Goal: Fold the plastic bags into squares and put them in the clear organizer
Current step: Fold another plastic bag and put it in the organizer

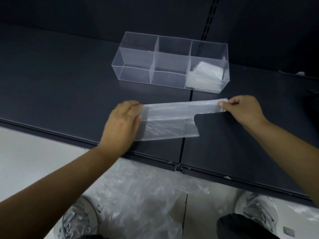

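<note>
A translucent plastic bag (170, 120) lies flat on the dark shelf (60, 80), folded lengthwise into a strip. My left hand (123, 120) presses flat on the bag's left end with straight fingers. My right hand (241, 110) pinches the bag's handle end at the right and holds it stretched. Behind the bag stands the clear organizer (136, 54) with three compartments. Folded bags (205, 76) lie in its right compartment; the other two show nothing inside.
A heap of loose plastic bags (143, 195) lies on the pale floor below the shelf's front edge (72, 139), between two light shoes (81, 219). A slotted upright (209, 19) runs up the dark back wall. A seam (187, 118) splits the shelf under the bag.
</note>
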Motion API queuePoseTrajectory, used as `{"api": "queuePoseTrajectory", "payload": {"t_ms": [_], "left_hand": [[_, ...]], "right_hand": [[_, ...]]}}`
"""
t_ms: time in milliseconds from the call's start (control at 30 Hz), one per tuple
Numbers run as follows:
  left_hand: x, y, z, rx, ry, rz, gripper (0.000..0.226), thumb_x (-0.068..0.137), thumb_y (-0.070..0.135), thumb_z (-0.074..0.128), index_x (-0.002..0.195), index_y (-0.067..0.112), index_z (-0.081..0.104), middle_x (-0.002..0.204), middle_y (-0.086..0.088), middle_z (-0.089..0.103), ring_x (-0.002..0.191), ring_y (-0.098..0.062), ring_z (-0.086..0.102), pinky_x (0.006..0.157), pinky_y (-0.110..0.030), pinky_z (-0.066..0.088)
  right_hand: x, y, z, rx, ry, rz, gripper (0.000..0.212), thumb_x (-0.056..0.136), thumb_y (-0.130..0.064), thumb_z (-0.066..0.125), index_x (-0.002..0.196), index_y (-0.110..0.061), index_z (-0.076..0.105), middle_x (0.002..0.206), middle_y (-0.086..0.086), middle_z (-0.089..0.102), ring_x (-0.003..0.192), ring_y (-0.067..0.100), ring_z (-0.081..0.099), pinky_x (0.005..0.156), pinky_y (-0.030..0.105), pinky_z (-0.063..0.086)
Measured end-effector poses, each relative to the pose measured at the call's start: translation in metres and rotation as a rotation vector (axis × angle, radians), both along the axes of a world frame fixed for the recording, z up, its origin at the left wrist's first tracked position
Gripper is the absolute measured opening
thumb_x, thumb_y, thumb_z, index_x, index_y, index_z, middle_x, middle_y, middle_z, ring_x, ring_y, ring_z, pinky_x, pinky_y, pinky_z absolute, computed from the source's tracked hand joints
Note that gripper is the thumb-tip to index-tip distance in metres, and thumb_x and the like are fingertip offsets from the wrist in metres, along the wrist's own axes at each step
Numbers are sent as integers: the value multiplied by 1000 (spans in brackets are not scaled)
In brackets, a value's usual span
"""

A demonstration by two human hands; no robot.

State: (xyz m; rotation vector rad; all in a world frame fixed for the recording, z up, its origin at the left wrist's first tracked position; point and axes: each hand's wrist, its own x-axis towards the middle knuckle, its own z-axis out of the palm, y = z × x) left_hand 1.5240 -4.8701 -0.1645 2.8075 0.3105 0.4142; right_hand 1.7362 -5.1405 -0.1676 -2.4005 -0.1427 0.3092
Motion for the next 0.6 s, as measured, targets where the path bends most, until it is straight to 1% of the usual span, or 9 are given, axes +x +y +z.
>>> {"api": "queuePoseTrajectory", "payload": {"t_ms": [67,100,167,200,300,367,467,533,600], "left_hand": [[-4,-8,-10,-5,226,-34,54,102,38,35,145,6,36,151,-14,36,141,-28,32,117,-33,16],[-6,-7,-17,26,313,-24,65,100,49,25,151,9,22,158,-9,21,147,-23,17,119,-33,7],[-9,-4,-28,110,388,-15,78,92,63,8,153,15,3,161,-3,1,148,-17,-2,120,-33,-4],[-10,-5,-30,137,394,-15,81,90,66,3,153,15,-1,161,-1,-4,148,-16,-6,120,-34,-5],[-11,-7,-30,173,400,-21,87,87,70,-5,153,13,-1,158,-1,-8,148,-18,-7,120,-36,-5],[-11,-7,-27,180,405,-41,89,86,69,-5,152,11,1,159,-4,-4,148,-20,-5,121,-37,-2],[-13,-7,-21,160,402,-74,90,88,69,3,152,6,12,160,-10,8,148,-24,4,121,-43,7],[-13,-7,-19,155,399,-87,93,88,71,8,151,3,19,158,-13,16,147,-27,12,120,-46,14],[-14,-4,-20,167,414,-94,96,86,75,9,152,5,17,159,-12,15,147,-27,11,120,-46,12]], "right_hand": [[-8,5,8,-78,-52,-13,15,83,-27,71,86,-13,67,85,1,62,84,21,60,74,32,47],[-15,9,13,-123,-157,-2,14,84,-22,68,94,-12,65,91,4,60,88,24,60,77,37,49],[-35,28,23,-111,-428,103,17,83,-9,63,100,-10,63,100,10,57,91,28,58,84,42,48],[-49,42,28,-67,-511,205,21,81,-5,61,101,-10,64,104,11,57,95,27,57,88,38,45],[-98,95,28,4,-418,693,36,89,-9,56,125,-9,57,129,11,52,121,25,46,105,28,27],[-121,121,15,-86,-319,938,50,99,-24,44,147,-10,33,154,8,31,142,20,24,116,27,9],[-118,125,-10,-329,-352,991,60,103,-41,26,154,-16,8,162,-1,3,148,12,-2,119,33,-4],[-100,108,-20,-450,-394,960,66,100,-51,22,154,-18,3,162,-2,-5,148,11,-9,119,36,-6],[-80,81,-25,-494,-394,910,70,98,-58,15,153,-19,-2,161,-2,-9,147,11,-14,119,37,-8]]}}
